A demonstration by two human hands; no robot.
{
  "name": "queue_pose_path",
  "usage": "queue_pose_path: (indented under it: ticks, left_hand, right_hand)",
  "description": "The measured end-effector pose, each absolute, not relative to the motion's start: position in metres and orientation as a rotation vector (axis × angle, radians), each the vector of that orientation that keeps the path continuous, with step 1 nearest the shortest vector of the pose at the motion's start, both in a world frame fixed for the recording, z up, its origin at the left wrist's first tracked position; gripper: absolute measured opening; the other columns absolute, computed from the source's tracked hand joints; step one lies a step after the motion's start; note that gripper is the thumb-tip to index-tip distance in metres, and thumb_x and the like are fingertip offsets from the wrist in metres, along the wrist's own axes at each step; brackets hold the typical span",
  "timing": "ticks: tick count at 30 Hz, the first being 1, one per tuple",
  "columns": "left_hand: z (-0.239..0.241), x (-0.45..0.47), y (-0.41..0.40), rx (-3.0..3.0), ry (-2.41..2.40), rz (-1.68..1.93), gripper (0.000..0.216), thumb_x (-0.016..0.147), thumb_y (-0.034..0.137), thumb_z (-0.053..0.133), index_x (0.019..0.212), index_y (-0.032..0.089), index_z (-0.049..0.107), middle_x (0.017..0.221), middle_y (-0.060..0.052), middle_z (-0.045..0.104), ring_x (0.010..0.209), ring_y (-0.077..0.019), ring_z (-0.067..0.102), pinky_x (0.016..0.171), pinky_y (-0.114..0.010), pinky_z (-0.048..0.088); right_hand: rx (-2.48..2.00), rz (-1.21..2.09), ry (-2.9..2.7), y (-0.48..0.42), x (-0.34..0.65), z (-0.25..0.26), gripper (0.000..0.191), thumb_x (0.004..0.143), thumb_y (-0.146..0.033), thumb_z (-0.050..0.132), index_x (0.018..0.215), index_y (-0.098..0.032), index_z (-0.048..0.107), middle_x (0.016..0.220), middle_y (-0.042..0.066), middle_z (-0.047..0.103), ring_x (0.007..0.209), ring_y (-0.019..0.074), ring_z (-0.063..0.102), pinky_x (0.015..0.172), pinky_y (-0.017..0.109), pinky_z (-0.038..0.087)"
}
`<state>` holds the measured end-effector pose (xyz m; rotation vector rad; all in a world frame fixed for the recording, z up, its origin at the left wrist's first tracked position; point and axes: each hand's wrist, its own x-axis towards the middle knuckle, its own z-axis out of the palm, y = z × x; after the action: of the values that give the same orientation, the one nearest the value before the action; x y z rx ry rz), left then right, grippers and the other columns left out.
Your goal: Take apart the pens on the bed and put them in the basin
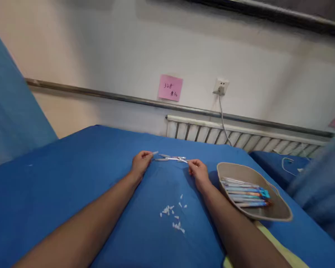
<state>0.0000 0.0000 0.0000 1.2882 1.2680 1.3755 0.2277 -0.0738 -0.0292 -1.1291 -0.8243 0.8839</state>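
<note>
My left hand is closed, its fingertips pinching a short, pale, cap-like piece that points to the right. Opposite it, my right hand pinches the near end of a slim white pen-like stick. Between the hands, several slender pen-like pieces in white and grey lie on the blue sheet; their exact kind is too small to tell. Nearer to me, between my forearms, small white cone-shaped bits are scattered in loose clusters.
A beige basket holding several pen-like sticks stands right of my right forearm. Yellow cloth shows under it. Behind the bed are a radiator, a metal rail and a plugged-in cable. Blue curtains hang at both sides.
</note>
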Motion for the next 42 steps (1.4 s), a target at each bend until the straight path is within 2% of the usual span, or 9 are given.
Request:
queue_pose_path:
  ticks: [5, 15, 25, 31, 37, 42]
  left_hand:
    - [0.003, 0.002, -0.003, 1.273, 1.233, 1.358, 0.031, 0.059, 0.038, 0.068, 0.078, 0.015, 0.062, 0.051, 0.005, 0.052, 0.046, -0.01, 0.046, 0.045, -0.021, 0.033]
    - [0.007, 0.002, -0.008, 1.231, 1.162, 1.344, 0.037, 0.056, 0.042, 0.072, 0.078, 0.014, 0.062, 0.051, 0.005, 0.051, 0.044, -0.0089, 0.046, 0.045, -0.021, 0.035]
    - [0.007, 0.009, -0.013, 1.355, 1.119, 1.312, 0.034, 0.056, 0.038, 0.073, 0.079, 0.014, 0.066, 0.055, 0.004, 0.056, 0.044, -0.0077, 0.043, 0.043, -0.02, 0.031]
    - [0.006, 0.01, -0.014, 1.474, 1.129, 1.315, 0.034, 0.057, 0.038, 0.073, 0.081, 0.014, 0.068, 0.064, 0.0, 0.063, 0.054, -0.0112, 0.052, 0.05, -0.021, 0.037]
    - [0.005, 0.015, -0.017, 1.618, 1.13, 1.327, 0.025, 0.059, 0.035, 0.071, 0.074, 0.016, 0.066, 0.066, 0.0, 0.064, 0.06, -0.0131, 0.056, 0.059, -0.023, 0.042]
    - [0.005, 0.017, -0.019, 1.714, 1.159, 1.318, 0.022, 0.062, 0.036, 0.069, 0.069, 0.016, 0.063, 0.062, 0.002, 0.061, 0.057, -0.0117, 0.052, 0.056, -0.022, 0.04]
  right_hand:
    - [-1.086, 0.974, -0.814, -0.079, 0.222, -0.026, 0.028, 0.061, -0.04, 0.071, 0.074, -0.016, 0.061, 0.047, -0.005, 0.051, 0.043, 0.0078, 0.043, 0.043, 0.019, 0.031]
    - [-1.043, 1.042, -0.778, -0.082, 0.219, -0.022, 0.03, 0.06, -0.041, 0.072, 0.073, -0.017, 0.059, 0.048, -0.005, 0.05, 0.044, 0.0073, 0.043, 0.044, 0.02, 0.032]
    - [-1.162, 0.983, -0.988, -0.084, 0.215, -0.022, 0.021, 0.062, -0.036, 0.068, 0.067, -0.017, 0.06, 0.048, -0.004, 0.052, 0.044, 0.0086, 0.043, 0.046, 0.021, 0.033]
    - [-1.31, 0.874, -1.211, -0.082, 0.212, -0.027, 0.018, 0.066, -0.037, 0.062, 0.066, -0.02, 0.058, 0.047, -0.005, 0.051, 0.044, 0.0117, 0.047, 0.046, 0.023, 0.034]
    - [-1.374, 0.773, -1.396, -0.08, 0.211, -0.038, 0.017, 0.071, -0.038, 0.056, 0.068, -0.021, 0.058, 0.054, -0.004, 0.055, 0.049, 0.0132, 0.052, 0.049, 0.024, 0.037]
    - [-1.383, 0.782, -1.398, -0.079, 0.211, -0.037, 0.015, 0.071, -0.036, 0.056, 0.069, -0.021, 0.057, 0.054, -0.004, 0.055, 0.049, 0.0131, 0.052, 0.049, 0.023, 0.037]
